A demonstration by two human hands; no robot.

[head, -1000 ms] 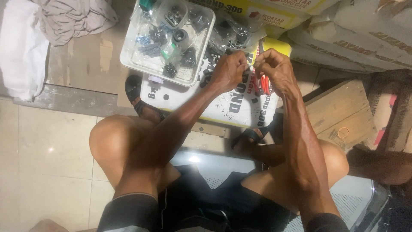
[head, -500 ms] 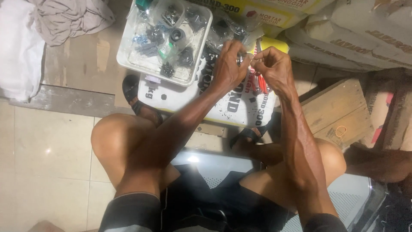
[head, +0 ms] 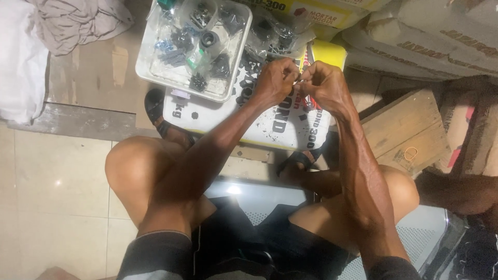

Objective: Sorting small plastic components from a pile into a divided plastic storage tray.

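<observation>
Broadly, a tiled floor [head: 46,176] carries everything, with stacked sacks [head: 415,36] along its far edge and a pale cloth [head: 21,62] at the far left corner. A white sack [head: 270,122] with dark lettering lies flat before the seated person's knees, and a wooden crate [head: 404,129] stands just right of it. A clear plastic tray [head: 155,72] of small dark parts in bags rests on the sack's far left corner. Above the sack's middle, the left hand [head: 275,83] and the right hand [head: 324,85] meet, fingertips touching, both pinched closed on a small pale piece [head: 297,81] too tiny to identify. A rubber band [head: 411,153] lies on the crate.
</observation>
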